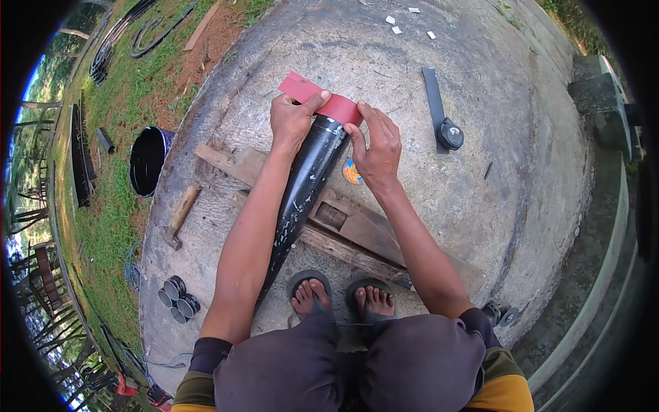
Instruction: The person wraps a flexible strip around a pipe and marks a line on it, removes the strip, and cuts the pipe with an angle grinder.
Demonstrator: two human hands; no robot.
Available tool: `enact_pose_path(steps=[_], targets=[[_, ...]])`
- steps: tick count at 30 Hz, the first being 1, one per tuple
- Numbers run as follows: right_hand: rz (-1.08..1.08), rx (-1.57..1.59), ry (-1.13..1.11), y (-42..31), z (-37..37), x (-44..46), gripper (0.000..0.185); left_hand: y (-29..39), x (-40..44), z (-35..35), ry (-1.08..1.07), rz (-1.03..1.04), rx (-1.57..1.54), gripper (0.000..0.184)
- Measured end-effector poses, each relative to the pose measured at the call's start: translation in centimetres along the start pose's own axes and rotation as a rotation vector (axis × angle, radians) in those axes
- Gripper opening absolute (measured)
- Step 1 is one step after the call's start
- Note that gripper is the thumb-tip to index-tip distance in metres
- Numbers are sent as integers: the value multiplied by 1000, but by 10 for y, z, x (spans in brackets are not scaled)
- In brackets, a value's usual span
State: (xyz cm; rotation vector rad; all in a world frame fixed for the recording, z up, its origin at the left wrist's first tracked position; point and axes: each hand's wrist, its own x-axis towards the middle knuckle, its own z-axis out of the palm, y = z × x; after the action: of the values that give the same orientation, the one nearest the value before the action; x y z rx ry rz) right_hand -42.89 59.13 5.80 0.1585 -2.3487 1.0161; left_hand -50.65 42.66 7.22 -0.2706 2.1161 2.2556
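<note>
1. Slantwise, a glossy black pipe (307, 180), flecked with pale scuffs, lies across wooden boards (364, 237) on the concrete slab (446, 206); its near end is lost behind the left forearm (248, 240) and the leg (281, 360).
2. The red strip (338, 108), flat and straight-edged, bends over the pipe's far end, its loose tail jutting left; the underside is out of sight.
3. The right hand (379, 147) grips the strip's right side between thumb and forefinger.
4. The left hand (292, 122) pinches it near the tail, thumb on top, fingertips hidden.
</note>
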Motion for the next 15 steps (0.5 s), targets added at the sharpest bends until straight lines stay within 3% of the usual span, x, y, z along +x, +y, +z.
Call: enact_pose_path(steps=[7,15], targets=[[14,17,5,-2,0,0,45,3,0,-2,-29,-134,-56,31],[23,41,15,-2,2,-1,44,-15,10,-10,-99,-352,-237,28]])
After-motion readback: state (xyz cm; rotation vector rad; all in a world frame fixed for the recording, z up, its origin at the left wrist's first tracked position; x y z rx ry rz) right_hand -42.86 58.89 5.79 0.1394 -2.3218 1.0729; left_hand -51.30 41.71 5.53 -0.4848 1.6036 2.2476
